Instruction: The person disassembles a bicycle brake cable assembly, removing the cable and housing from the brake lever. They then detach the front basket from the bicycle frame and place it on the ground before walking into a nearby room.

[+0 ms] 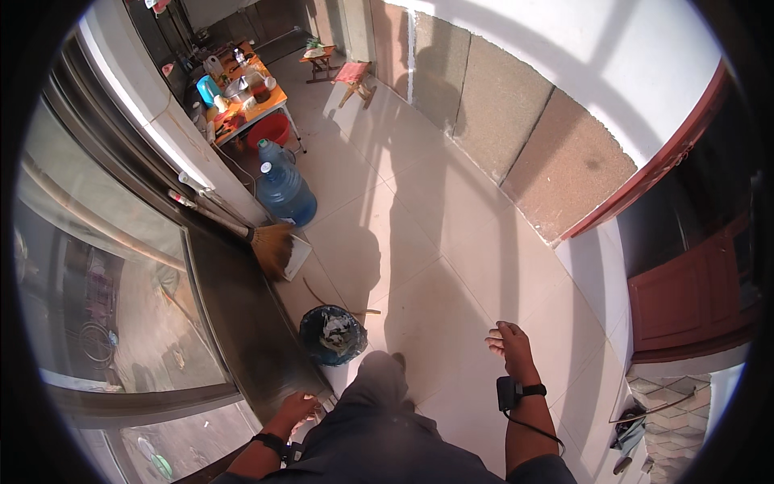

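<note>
My left hand (300,408) hangs low beside the dark lower panel of the glass door (242,323), its fingers loosely bent, with nothing visible in them. Held out over the pale tiled floor, my right hand (513,347) has slightly curled fingers, somewhat apart, and appears to hold nothing. A black strap with a small box (509,393) and a cable sits on my right wrist; another strap is on the left one. Ahead of my left hand stands a bin (310,339) with a dark liner and crumpled waste inside.
A straw broom (271,246) leans by a white dustpan (297,260). Beyond them stand blue water jugs (285,194), a red basin (270,129) and a cluttered orange table (274,101). Folding stools (352,74) are farther back. A reddish door (685,290) is at right.
</note>
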`<state>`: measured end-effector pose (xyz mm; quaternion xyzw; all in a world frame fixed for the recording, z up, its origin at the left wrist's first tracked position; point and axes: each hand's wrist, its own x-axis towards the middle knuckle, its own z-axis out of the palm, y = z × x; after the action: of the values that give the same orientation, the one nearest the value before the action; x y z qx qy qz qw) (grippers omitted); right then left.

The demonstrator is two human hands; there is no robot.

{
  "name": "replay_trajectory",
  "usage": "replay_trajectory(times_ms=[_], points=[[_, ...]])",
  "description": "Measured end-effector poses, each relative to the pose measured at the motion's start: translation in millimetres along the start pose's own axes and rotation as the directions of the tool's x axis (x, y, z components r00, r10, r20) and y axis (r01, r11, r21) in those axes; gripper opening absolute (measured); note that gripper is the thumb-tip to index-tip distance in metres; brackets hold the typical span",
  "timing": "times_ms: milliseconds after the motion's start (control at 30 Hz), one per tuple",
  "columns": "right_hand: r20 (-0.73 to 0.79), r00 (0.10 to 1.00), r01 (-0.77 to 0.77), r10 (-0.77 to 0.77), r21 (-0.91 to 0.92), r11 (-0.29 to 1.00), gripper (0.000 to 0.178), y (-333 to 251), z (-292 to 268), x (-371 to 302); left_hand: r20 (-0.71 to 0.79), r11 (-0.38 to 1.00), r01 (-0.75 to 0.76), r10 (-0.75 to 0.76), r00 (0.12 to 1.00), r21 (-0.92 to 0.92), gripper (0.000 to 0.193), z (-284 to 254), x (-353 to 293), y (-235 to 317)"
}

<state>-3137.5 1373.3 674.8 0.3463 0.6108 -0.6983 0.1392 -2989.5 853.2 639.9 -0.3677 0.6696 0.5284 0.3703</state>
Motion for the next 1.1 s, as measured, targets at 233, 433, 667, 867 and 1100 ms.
replay_trajectory(times_ms=[233, 433, 667, 867, 1100], points=[[0.137, 0.99, -0.002, 0.036, -0.243, 0.97, 0.045, -136, 58, 187, -0.092, 0.988, 0.113, -0.122, 0.988, -0.103, 0.027, 5, 85, 162], [0.011, 0.967, -0.243, 0.253, -0.247, 0.938, 0.043, -214, 27, 309, -0.162, 0.954, -0.083, 0.037, 0.986, -0.287, 0.026, 5, 142, 352], [-0.04, 0.929, -0.357, 0.369, -0.369, 0.858, 0.042, -329, 49, 500, -0.315, 0.925, -0.091, -0.033, 0.949, -0.369, 0.031, -18, 225, 515], [0.164, 0.948, -0.16, 0.271, -0.492, 0.856, 0.041, -507, 211, 673, -0.31, 0.921, -0.057, -0.071, 0.948, -0.386, 0.032, -27, 259, 660], [0.372, 0.919, 0.144, 0.134, -0.63, 0.763, 0.035, -643, 458, 812, -0.257, 0.914, 0.054, -0.17, 0.951, -0.402, 0.032, -112, 366, 787]])
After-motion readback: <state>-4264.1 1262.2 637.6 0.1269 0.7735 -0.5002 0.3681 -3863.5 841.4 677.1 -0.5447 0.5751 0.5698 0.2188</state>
